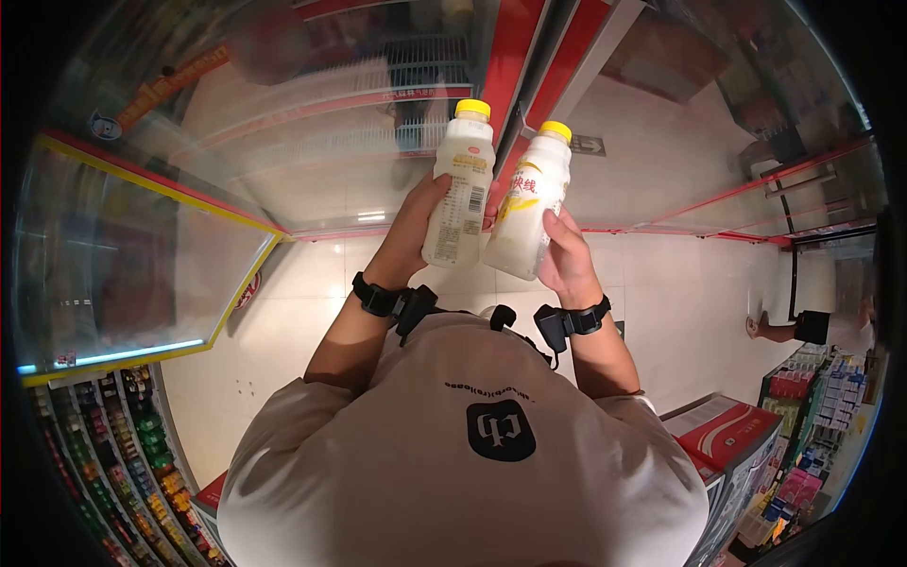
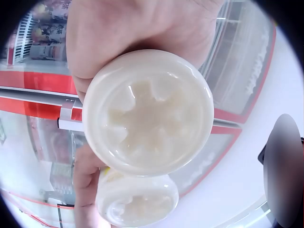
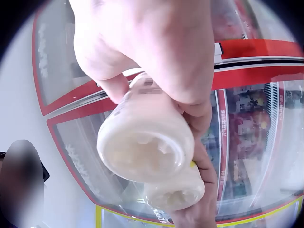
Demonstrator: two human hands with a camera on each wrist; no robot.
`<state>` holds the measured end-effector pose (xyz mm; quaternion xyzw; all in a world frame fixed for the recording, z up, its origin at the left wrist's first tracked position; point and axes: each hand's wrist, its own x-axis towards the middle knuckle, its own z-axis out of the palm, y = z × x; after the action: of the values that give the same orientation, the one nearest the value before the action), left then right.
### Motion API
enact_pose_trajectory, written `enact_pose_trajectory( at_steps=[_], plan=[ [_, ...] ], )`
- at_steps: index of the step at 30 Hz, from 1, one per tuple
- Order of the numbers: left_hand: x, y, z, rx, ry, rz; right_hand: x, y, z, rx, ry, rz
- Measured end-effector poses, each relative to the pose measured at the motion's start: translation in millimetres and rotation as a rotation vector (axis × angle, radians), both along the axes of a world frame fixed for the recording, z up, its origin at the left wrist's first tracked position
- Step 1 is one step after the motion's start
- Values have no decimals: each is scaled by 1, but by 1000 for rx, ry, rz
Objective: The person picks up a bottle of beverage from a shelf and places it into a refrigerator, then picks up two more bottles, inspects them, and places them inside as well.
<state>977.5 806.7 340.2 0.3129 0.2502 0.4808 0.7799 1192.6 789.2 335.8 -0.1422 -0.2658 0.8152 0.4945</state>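
My left hand point(image 1: 414, 227) grips a milky-white drink bottle point(image 1: 461, 198) with a yellow cap, its printed text and barcode turned up toward my head. In my right hand point(image 1: 570, 257) is a similar yellow-capped bottle point(image 1: 529, 203), with red lettering and a yellow design on its label. Both bottles are held side by side in front of my chest, caps pointing away from me. The ridged base of the left bottle point(image 2: 147, 114) fills the middle of the left wrist view. In the right wrist view, the right bottle's base point(image 3: 142, 154) overlaps the left bottle point(image 3: 175, 192) behind it.
Glass fridge doors point(image 1: 312, 142) with red frames stand ahead. A yellow-framed glass cabinet point(image 1: 123, 265) is on the left, above curved shelves of drinks point(image 1: 113, 454). A red carton point(image 1: 727, 430) and packed product racks point(image 1: 822, 397) stand at right, near another person's arm point(image 1: 777, 331).
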Motion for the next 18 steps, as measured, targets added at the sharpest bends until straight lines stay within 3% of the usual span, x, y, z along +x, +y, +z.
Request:
enact_pose_trajectory(
  at_steps=[3, 6, 10, 13, 15, 18],
  plan=[
    [0, -6, 7, 76, 48, -4, 3, 6, 8, -34, -137, 9],
    [-6, -9, 13, 87, 132, 14, -2, 10, 12, -53, -77, 54],
    [-7, -2, 10, 116, 180, -14, -4, 14, 18, -15, -232, -59],
    [-9, 3, 11, 94, 157, -23, 0, 18, 21, -11, -225, -49],
    [-12, -3, 18, 93, 199, 26, 0, 16, 17, -75, 50, 47],
    [-16, -4, 14, 42, 119, 35, -4, 13, 21, -10, 35, 24]
  ],
)
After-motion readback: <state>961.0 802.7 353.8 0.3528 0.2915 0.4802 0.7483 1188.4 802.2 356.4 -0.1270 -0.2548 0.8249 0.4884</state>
